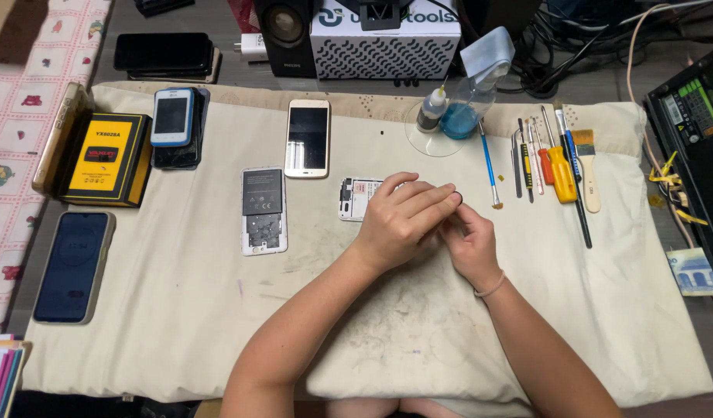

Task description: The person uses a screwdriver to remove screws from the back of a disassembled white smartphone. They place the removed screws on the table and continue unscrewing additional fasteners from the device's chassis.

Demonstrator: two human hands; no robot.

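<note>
— Near the middle of the cream cloth (178,310) spread over the worktop, we see our left hand (403,220) and right hand (469,244) pressed together over a small white opened phone body with its back removed (356,197).

— Are our hands gripping it?

— Our left hand lies curled over its right end, fingers bent close and covering that part. Our right hand sits just beside and partly under the left, fingers drawn narrow; whether it pinches anything we cannot tell. A tiny dark spot shows at the left fingertips, too small to identify.

— What do we have just left of that?

— A white phone with its back off and a dark grey battery showing (263,209) lies flat, near the opened body but apart from it. Above it rests a white and gold smartphone with a dark screen (308,138).

— And to our right?

— A row of tools lies side by side: a thin blue-handled pick (488,166), metal tweezers (517,162), an orange-handled screwdriver (562,174) and a flat wooden-handled brush (587,174). Behind them a clear bottle of blue liquid (461,108) leans beside a small white dropper bottle (431,110).

— Farther out on the left?

— A small blue-edged white phone stacked on a dark one (173,118), a yellow and black box (105,157), and a large dark smartphone in a grey case (72,265) at the cloth's edge.
</note>
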